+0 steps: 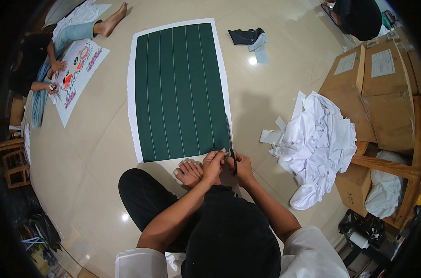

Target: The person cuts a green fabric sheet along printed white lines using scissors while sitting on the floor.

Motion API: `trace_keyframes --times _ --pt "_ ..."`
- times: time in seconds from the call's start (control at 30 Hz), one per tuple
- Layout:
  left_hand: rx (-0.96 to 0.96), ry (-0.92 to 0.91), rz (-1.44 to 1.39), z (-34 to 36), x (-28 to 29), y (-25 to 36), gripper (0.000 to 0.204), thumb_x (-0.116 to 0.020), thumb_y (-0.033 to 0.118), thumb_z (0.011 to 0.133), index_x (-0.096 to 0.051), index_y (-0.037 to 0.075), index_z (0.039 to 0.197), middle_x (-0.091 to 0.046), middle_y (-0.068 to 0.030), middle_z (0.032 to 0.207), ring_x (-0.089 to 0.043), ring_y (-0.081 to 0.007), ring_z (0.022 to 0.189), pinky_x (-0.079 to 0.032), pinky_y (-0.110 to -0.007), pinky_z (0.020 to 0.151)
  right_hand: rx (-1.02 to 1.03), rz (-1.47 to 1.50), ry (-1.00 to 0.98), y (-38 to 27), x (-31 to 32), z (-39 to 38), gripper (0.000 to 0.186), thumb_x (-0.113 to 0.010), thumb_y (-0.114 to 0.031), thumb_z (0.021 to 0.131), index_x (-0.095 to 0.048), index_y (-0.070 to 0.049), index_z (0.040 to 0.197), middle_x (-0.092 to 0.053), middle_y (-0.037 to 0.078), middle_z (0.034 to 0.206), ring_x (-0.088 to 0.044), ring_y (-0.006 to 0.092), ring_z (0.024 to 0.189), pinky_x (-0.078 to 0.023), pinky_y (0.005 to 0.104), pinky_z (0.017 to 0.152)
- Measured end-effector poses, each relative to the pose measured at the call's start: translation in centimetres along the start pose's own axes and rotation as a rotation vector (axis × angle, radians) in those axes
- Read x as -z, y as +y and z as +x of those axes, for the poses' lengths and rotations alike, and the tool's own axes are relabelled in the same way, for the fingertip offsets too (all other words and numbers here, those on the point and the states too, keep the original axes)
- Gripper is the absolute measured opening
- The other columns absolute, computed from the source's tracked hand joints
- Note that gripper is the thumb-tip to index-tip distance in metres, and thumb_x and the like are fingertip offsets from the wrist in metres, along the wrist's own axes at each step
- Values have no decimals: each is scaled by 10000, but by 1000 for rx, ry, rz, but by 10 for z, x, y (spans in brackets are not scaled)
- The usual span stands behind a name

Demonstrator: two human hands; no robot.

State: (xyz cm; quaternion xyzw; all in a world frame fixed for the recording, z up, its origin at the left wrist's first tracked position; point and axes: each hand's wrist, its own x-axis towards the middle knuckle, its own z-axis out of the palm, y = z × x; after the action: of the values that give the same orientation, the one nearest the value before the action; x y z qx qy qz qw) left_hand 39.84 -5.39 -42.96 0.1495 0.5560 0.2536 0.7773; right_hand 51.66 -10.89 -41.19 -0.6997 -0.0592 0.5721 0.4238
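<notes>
A dark green sheet of fabric [180,92] with thin white lengthwise lines lies flat on the floor in front of me. A white border [132,92] shows along its left, far and right sides, but hardly along the near edge. My left hand [213,165] pinches the sheet at its near right corner, fingers closed. Just to the right, my right hand [242,168] is closed round the handles of dark scissors [234,160]. Their blades point away from me along the sheet's right edge. How far the blades are apart is hard to see.
White fabric scraps [312,143] are heaped at the right, beside cardboard boxes [388,88] and a wooden shelf [391,167]. Dark and grey scraps [254,39] lie beyond the sheet. A person at the left handles a printed sheet [78,74]; another person [358,18] sits far right. My bare foot [190,172] is near the fabric.
</notes>
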Motion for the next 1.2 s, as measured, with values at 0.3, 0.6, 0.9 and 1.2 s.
trace_keyframes --times 0.3,0.6,0.9,1.2 --pt "11 17 0 -1 0 1 270 -762 297 945 -634 131 775 -539 53 648 -404 -34 493 -288 -209 440 7 -22 -15 -7 -3 0 217 -770 -195 834 -615 -47 804 -578 5 639 -513 87 491 -370 238 451" --pt "4 8 -7 3 2 -2 286 -762 294 948 -626 126 761 -540 50 639 -417 -32 490 -292 -211 432 7 -61 9 -3 -1 2 219 -773 -187 831 -608 -58 768 -568 1 622 -508 86 495 -365 249 453" --pt "-4 23 -23 2 1 -2 290 -764 284 947 -620 128 750 -535 51 630 -406 -30 478 -282 -212 421 17 -88 34 0 -2 1 209 -754 -178 818 -602 -52 751 -566 4 621 -524 97 498 -386 259 458" --pt "-7 39 -8 0 0 -1 298 -765 280 945 -615 127 737 -537 47 629 -408 -34 480 -288 -213 426 -1 -75 34 -3 -3 -3 202 -754 -178 818 -615 -44 759 -569 7 616 -513 95 492 -381 256 457"
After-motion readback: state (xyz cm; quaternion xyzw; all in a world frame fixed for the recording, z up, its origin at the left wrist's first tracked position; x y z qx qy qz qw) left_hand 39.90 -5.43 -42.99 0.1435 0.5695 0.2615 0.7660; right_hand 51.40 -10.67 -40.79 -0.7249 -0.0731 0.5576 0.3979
